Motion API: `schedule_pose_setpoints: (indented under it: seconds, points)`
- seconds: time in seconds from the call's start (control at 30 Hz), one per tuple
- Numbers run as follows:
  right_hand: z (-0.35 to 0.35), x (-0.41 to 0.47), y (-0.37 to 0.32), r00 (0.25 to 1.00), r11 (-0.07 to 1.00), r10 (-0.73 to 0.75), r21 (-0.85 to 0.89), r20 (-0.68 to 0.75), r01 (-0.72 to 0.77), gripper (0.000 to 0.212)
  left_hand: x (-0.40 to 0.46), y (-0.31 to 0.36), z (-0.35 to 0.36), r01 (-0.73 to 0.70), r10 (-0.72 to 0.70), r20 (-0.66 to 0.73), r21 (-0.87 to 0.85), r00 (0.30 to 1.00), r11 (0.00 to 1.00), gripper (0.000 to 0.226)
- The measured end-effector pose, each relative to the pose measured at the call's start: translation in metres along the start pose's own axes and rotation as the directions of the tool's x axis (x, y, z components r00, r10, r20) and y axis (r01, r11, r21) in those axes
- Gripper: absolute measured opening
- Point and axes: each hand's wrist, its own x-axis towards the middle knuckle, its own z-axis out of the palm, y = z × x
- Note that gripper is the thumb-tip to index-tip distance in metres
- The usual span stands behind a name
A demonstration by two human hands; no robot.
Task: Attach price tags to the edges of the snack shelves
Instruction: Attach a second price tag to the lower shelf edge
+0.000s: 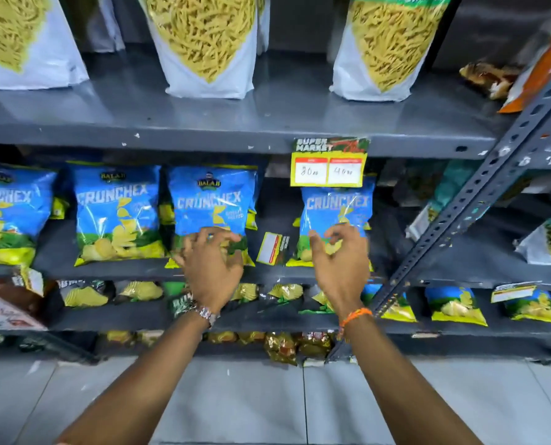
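A yellow price tag [330, 162] marked 80 and 40 hangs from the front edge of the upper grey shelf [203, 133]. Another yellow tag [271, 248] with a blank white field leans on the middle shelf [123, 268] between two blue Crunchex chip bags. My left hand [211, 264] hovers with fingers spread in front of the third Crunchex bag [211, 203]. In front of the fourth bag [338, 210], below the hung tag, my right hand [340, 261] has its fingers curled and apart. Neither hand holds anything.
White bags of yellow sticks [203, 43] stand on the upper shelf. A slotted grey steel upright [479, 187] slants down at the right. More tags sit at the lower shelf's left [31, 279] and right [513, 292]. Chip bags fill the lower shelves above a tiled floor [267, 403].
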Motion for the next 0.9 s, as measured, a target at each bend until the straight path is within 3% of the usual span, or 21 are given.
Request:
schedule_pose_setpoints:
  seconds: [0.07,0.1,0.2,0.33,0.4,0.47,0.63,0.73,0.9]
  points:
    - [0.025,-0.006,0.019,0.943,0.978,0.198,-0.122,0.267,-0.171,0.024,0.01,0.0,0.014,-0.021,0.013,0.204,0.037,0.979,0.999,0.033]
    - [0.036,-0.006,0.026,0.903,0.964,0.242,-0.195,0.355,-0.181,0.02,0.014,0.002,0.021,-0.006,-0.006,0.275,0.041,0.961,0.999,0.034]
    - [0.067,0.009,0.03,0.831,0.932,0.262,-0.353,0.491,-0.085,0.023,0.013,0.004,0.041,0.125,-0.128,0.37,0.033,0.92,0.992,0.033]
    - [0.112,0.041,0.021,0.693,0.894,0.328,-0.449,0.641,-0.008,0.034,0.003,0.011,0.06,0.162,-0.19,0.406,0.101,0.894,0.982,0.031]
    - [0.133,0.047,0.021,0.608,0.855,0.324,-0.499,0.725,0.14,0.038,0.001,0.009,0.069,0.213,-0.24,0.445,0.111,0.863,0.971,0.021]
    - [0.15,0.049,0.021,0.558,0.816,0.29,-0.506,0.777,0.281,0.039,-0.005,0.005,0.075,0.207,-0.232,0.505,0.106,0.831,0.973,0.031]
    - [0.17,0.061,0.027,0.498,0.69,0.28,-0.533,0.821,0.49,0.045,-0.026,-0.004,0.078,-0.015,-0.074,0.54,0.159,0.838,0.987,0.049]
    - [0.173,0.067,0.027,0.501,0.682,0.32,-0.563,0.804,0.468,0.051,-0.032,-0.011,0.079,-0.155,0.039,0.495,0.195,0.868,0.968,0.051]
    - [0.17,0.075,0.022,0.532,0.679,0.305,-0.572,0.79,0.46,0.041,-0.03,-0.02,0.076,-0.18,0.084,0.5,0.146,0.862,0.973,0.053]
